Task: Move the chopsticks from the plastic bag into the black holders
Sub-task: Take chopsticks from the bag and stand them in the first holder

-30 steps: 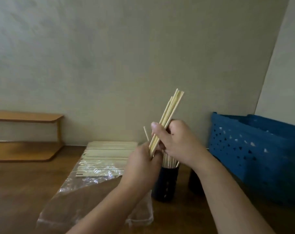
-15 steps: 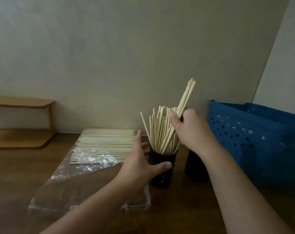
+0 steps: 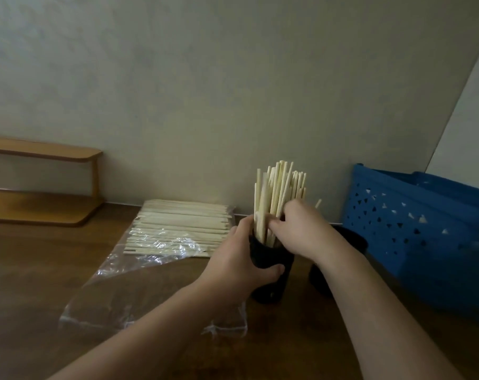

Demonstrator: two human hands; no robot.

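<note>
- A wooden shelf (image 3: 45,157) stood far left on the brown tabletop (image 3: 40,270).
- The plastic bag (image 3: 139,286) lay flat, loose chopsticks (image 3: 178,223) stacked at its far end.
- The left hand (image 3: 238,259) gripped the black holder (image 3: 274,272), fingers and thumb wrapped round its side.
- The right hand (image 3: 301,229) pinched the upright bundle of chopsticks (image 3: 279,193) standing in that holder.
- A second black holder (image 3: 339,259) stood just right, beside a blue basket (image 3: 413,231).
</note>
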